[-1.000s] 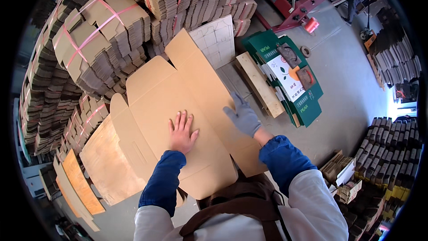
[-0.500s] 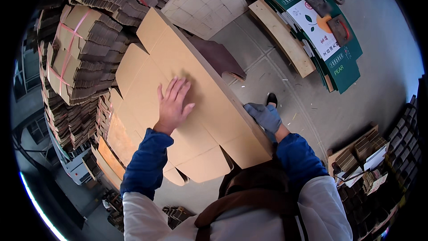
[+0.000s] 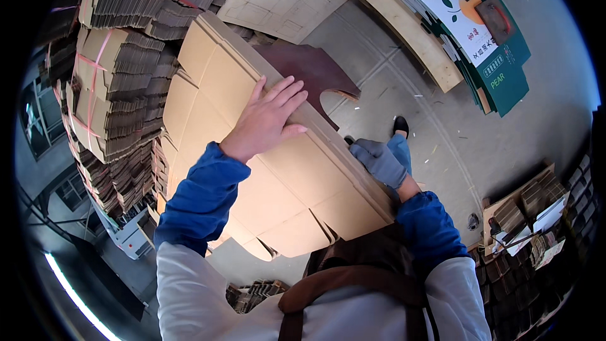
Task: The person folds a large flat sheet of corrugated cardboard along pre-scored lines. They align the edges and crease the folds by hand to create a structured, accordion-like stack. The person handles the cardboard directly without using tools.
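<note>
A tan die-cut cardboard sheet (image 3: 284, 183) with slots and crease lines lies slanted in front of me; along its right edge several layers show. My left hand (image 3: 271, 117), bare below a blue sleeve, rests flat on top near that edge, fingers stretched out and slightly apart. At the same long edge, lower right, my right hand (image 3: 379, 163) wears a grey glove and is closed round the cardboard's rim; its fingertips are partly hidden.
Strapped stacks of brown cardboard (image 3: 101, 95) rise at left. A pale board with cut lines (image 3: 287, 0) and a dark brown sheet (image 3: 309, 72) lie beyond. At upper right are a wooden plank (image 3: 410, 31) and green printed blanks (image 3: 505, 82). A black shoe (image 3: 400, 126) shows on the floor.
My left hand has slid right from the sheet's middle to near its right edge. That edge now shows separate layers. My right hand stays at the rim, and the view has shifted slightly.
</note>
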Tool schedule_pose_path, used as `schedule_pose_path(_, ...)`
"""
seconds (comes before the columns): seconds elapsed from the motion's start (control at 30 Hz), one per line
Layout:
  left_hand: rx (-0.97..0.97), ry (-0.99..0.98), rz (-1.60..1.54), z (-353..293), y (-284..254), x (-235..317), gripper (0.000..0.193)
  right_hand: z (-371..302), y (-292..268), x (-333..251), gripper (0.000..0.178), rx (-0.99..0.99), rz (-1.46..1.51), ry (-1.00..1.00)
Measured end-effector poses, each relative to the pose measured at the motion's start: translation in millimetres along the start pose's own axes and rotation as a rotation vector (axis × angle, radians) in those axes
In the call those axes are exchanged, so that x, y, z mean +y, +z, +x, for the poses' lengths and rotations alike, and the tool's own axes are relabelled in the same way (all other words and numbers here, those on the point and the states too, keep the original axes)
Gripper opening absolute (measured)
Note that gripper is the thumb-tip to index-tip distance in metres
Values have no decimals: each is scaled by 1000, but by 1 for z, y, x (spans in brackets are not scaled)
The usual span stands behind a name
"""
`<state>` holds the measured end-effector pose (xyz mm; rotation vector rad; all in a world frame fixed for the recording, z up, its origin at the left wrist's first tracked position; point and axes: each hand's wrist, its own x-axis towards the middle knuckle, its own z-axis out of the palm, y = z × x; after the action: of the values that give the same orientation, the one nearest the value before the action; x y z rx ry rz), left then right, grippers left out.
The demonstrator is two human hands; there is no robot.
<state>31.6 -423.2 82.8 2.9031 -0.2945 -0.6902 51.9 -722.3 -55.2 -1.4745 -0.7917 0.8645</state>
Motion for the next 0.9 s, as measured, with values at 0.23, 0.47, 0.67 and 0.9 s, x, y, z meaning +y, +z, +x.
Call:
schedule_pose_path(0.23,-26,-16,42,-5,-12,18,82,-9,13,9,18,55,422,332)
schedule_pose_path(0.47,-52,-50,8,-16,-6,14,85,-2,9,-7,18,73,315,244)
schedule_pose_path(0.67,-98,-108,-1,-19,-9,12,83,-4,7,2,18,24,204,184)
schedule_pose_path(0.9,-55,-47,22,5,11,-4,75,-26,11,30,34,-18,736,590)
